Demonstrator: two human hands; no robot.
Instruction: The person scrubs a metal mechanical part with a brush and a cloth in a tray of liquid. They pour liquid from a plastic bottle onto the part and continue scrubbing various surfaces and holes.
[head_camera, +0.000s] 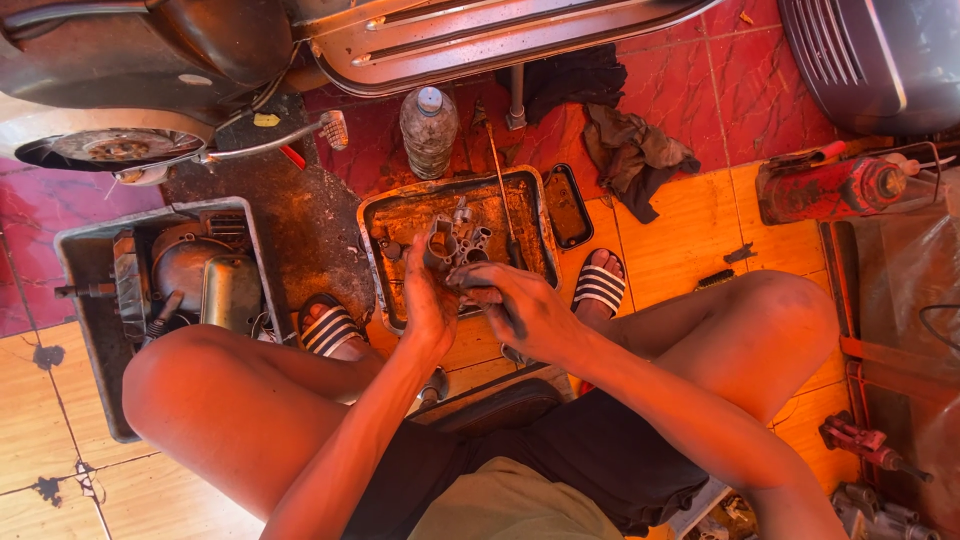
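Over the oily tray (392, 215), the left hand (428, 300) grips a grimy grey metal carburettor (441, 243), fingers wrapped round it, while the right hand (515, 305) seemingly pinches a dark brush (478, 280).

Two hands are seen: the left hand (428, 300) and the right hand (520, 310). One metal part (441, 243) is held between them. Two trays are counted, one oily tray (378, 215) ahead and one grey tray (80, 290) to the left. One bottle (428, 130) is seen, two rags (635, 155), two striped sandals (600, 285), one red jack (835, 187) and one long rod (502, 195).
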